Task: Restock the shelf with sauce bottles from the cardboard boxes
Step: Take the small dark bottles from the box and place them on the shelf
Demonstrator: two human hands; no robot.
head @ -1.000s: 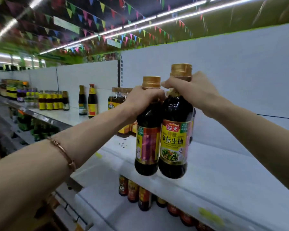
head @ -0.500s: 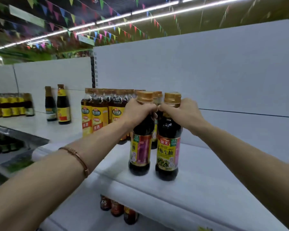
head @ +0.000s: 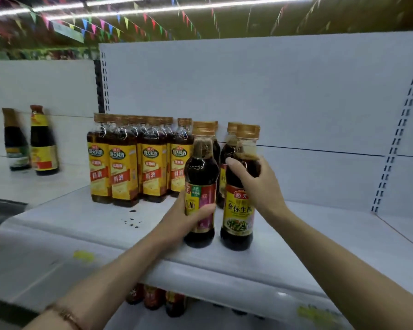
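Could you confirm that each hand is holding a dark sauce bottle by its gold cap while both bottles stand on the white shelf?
Not quite. The head view shows the left hand gripping its bottle low on the label, and the right hand holding the other bottle at the shoulder, both below the caps. Both bottles do stand on the white shelf.

Coloured bunting (head: pixel 119 20) hangs at 11 o'clock under strip lights (head: pixel 200 5). Dark specks (head: pixel 132 221) lie at 8 o'clock. Bracelet (head: pixel 65 314) at 7 o'clock.
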